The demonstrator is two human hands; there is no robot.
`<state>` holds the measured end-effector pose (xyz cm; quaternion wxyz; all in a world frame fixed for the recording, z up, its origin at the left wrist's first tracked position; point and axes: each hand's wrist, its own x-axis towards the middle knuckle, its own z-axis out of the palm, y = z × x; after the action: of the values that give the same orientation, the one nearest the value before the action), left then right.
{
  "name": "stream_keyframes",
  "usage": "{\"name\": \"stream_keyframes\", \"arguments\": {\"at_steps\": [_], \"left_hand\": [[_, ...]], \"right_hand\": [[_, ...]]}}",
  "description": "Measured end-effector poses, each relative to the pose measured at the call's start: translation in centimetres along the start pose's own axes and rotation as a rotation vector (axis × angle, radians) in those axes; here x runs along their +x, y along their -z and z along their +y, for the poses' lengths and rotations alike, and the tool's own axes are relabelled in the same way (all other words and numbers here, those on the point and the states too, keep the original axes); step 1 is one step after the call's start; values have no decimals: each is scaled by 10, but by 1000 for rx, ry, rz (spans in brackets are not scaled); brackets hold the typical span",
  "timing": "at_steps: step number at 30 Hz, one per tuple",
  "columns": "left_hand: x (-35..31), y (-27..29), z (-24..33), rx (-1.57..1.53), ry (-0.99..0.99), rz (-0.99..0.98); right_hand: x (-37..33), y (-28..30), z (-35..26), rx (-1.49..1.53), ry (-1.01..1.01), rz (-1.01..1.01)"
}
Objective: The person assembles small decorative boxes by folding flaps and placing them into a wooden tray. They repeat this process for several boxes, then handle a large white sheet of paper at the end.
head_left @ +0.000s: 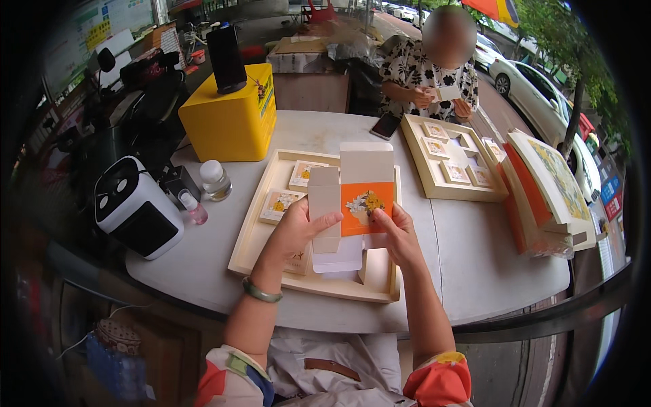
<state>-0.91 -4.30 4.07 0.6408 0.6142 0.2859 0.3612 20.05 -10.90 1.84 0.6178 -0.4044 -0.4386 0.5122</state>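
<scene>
Above a shallow wooden tray (pixel 245 247), both my hands hold up a partly unfolded carton (pixel 366 166), white with an orange panel and printed flowers. My left hand (pixel 298 227) grips its left side panel, thumb across the front. The right edge of the orange panel is pinched by my right hand (pixel 397 234), thumb on the flowers. Small white flower-printed boxes lie in the tray: one box (pixel 279 205) at the left, another box (pixel 303 175) at the back. The carton and my hands hide much of the tray's middle.
Across the table (pixel 475 251), a person (pixel 434 74) holds a small white card or carton behind a second tray (pixel 468 193) of boxes. Flat printed bags (pixel 542 190) stand at the right. A yellow box (pixel 230 115), white appliance (pixel 139 207), glass jar (pixel 215 180) and pink bottle (pixel 193 208) are left.
</scene>
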Motion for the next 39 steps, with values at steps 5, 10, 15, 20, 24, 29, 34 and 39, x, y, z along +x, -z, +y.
{"name": "stream_keyframes", "arguments": {"at_steps": [5,10,15,20,24,29,34,39], "left_hand": [[31,-1,-13,-69,-94,75],[50,-4,-32,58,-195,232],[43,-1,-47,152,-146,338],[38,-15,-38,51,-78,240],[38,-16,-46,216,-80,210],[38,-14,-48,269,-4,249],[38,-15,-42,371,-58,312],[47,-14,-58,86,-226,318]], "right_hand": [[29,-2,0,-17,47,80],[35,4,18,-117,84,136],[25,16,33,-227,-22,44],[27,12,39,-180,185,284],[28,20,46,-236,247,312],[28,20,47,-290,264,290],[26,15,38,-255,287,282],[25,18,38,-336,286,246]]}}
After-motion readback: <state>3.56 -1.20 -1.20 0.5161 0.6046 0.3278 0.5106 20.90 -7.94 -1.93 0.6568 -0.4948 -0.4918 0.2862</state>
